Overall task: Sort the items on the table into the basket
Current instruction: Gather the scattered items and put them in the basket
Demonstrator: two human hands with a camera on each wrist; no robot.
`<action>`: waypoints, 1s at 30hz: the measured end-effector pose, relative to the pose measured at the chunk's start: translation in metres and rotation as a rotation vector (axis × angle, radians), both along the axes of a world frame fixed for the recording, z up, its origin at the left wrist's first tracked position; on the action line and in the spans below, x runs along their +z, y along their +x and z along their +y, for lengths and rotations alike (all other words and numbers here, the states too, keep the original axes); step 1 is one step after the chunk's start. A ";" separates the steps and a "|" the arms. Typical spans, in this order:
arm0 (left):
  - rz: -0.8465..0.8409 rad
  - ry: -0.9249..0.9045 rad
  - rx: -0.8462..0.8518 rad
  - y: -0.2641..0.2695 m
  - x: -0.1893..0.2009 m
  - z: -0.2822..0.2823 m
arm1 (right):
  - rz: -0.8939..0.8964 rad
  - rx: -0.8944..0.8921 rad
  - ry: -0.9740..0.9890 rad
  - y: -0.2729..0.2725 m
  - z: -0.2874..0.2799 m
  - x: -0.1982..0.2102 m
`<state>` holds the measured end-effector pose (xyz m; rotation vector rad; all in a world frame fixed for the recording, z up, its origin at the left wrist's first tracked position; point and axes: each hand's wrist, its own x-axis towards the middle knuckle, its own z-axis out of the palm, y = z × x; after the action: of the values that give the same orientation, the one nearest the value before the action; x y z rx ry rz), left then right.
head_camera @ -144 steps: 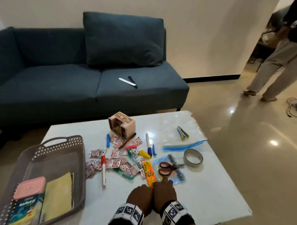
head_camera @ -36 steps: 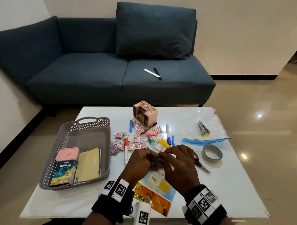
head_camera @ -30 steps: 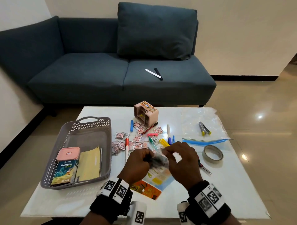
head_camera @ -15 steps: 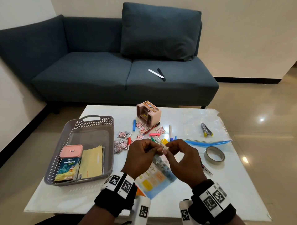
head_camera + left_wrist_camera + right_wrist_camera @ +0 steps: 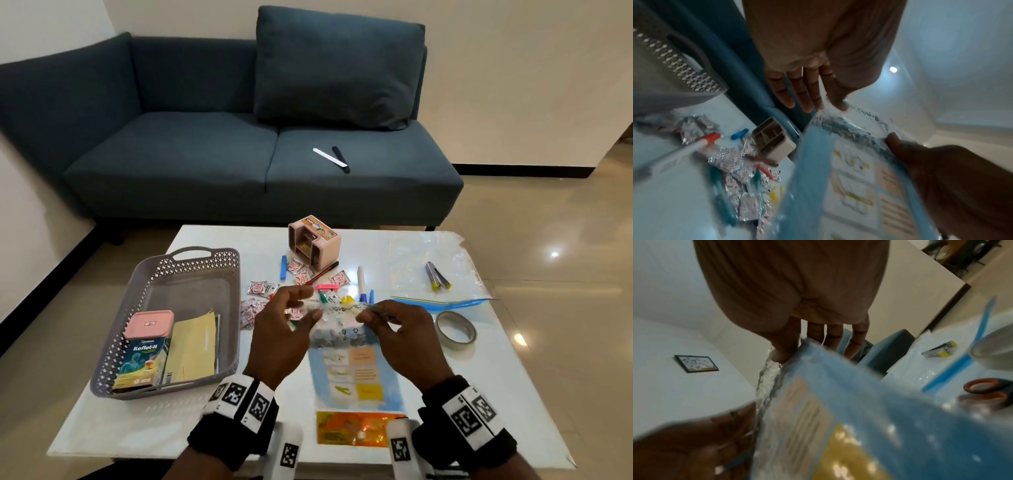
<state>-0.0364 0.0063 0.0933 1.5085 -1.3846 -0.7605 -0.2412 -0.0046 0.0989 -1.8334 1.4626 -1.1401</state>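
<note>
White table (image 5: 376, 455) before blue sofa (image 5: 205, 150)

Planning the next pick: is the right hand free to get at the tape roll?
Probably not yet. The right hand pinches the plastic packet along with the left hand. The tape roll lies uncovered just right of it.

Bare table (image 5: 513, 394) right of tape roll (image 5: 455, 330).

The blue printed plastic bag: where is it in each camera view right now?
Head: blue printed plastic bag at lower centre, top edge pinched by left hand and right hand.
Left wrist: lower right.
Right wrist: lower right.
Shared landmark: its crinkled clear top edge.
</note>
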 end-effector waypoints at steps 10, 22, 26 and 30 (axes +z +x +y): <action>-0.162 0.055 -0.357 -0.015 0.011 0.002 | 0.009 0.072 0.002 0.005 0.007 0.006; 0.149 0.113 -0.233 -0.010 0.009 0.000 | 0.199 0.097 -0.023 -0.012 0.002 -0.004; 0.261 0.197 -0.145 0.010 0.011 -0.005 | 0.231 0.049 0.058 -0.036 -0.003 -0.002; 0.266 0.251 -0.149 0.013 0.010 -0.002 | 0.249 0.040 0.084 -0.038 -0.003 -0.005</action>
<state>-0.0230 0.0045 0.1036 1.4393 -1.2441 -1.2204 -0.2796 -0.0073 0.0937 -1.9908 1.5761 -0.8414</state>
